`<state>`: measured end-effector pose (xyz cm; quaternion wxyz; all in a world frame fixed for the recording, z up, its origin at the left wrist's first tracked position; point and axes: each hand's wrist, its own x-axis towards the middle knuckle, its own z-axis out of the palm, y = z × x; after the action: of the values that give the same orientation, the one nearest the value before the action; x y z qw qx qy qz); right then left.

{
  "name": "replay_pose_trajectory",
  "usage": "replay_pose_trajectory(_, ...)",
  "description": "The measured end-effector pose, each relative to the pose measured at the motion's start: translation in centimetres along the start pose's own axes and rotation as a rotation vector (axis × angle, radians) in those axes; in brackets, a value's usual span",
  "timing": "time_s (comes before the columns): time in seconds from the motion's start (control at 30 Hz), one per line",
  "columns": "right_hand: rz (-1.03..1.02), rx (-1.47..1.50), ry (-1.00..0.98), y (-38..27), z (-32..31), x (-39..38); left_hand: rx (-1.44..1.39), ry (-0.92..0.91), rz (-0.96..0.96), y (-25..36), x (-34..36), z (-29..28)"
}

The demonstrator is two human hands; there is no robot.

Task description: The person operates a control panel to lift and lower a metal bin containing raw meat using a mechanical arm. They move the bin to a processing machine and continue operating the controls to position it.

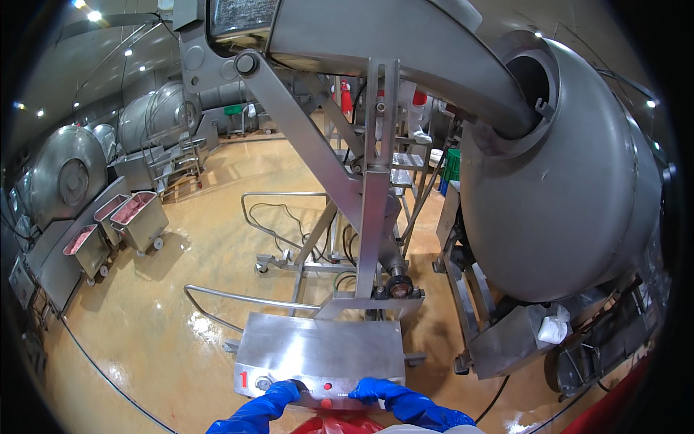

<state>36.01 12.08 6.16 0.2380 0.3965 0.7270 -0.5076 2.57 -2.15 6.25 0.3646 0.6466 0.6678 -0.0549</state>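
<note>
Both hands (in blue gloves) rest on the near edge of a steel control box [318,354]. The left hand [283,391] curls beside a knob, seemingly touching it; the right hand [372,390] lies fingers-flat by the red buttons [327,386]. Behind rises the lift frame [372,188].

Both hands, left [278,394] and right [372,390], wear smooth, glossy blue rubber gloves. They rest on a control box [318,351] of brushed steel, matt with a soft sheen, set with small glossy red buttons [327,386]. The lift frame [369,217] and chute [405,50] are the same dull grey metal. The big drum [571,195] is smooth satin steel. The floor [144,325] is a glossy, wet-looking tan coating. The carts [137,217] are matt steel.
</note>
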Motion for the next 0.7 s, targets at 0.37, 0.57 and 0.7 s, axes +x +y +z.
replay_pose_trajectory(0.37,0.045,0.26,-0.017,-1.7,-0.7,-0.2,-0.138,0.096,0.007,-3.9,3.7,4.8)
replay_pose_trajectory(0.57,0.02,0.42,0.01,-2.8,-1.6,-1.5,-0.139,0.054,-0.031,-4.8,3.9,3.0)
replay_pose_trajectory(0.7,0.065,0.424,0.03,-3.6,-1.9,-1.8,-0.126,-0.004,-0.037,-4.0,4.2,1.0)
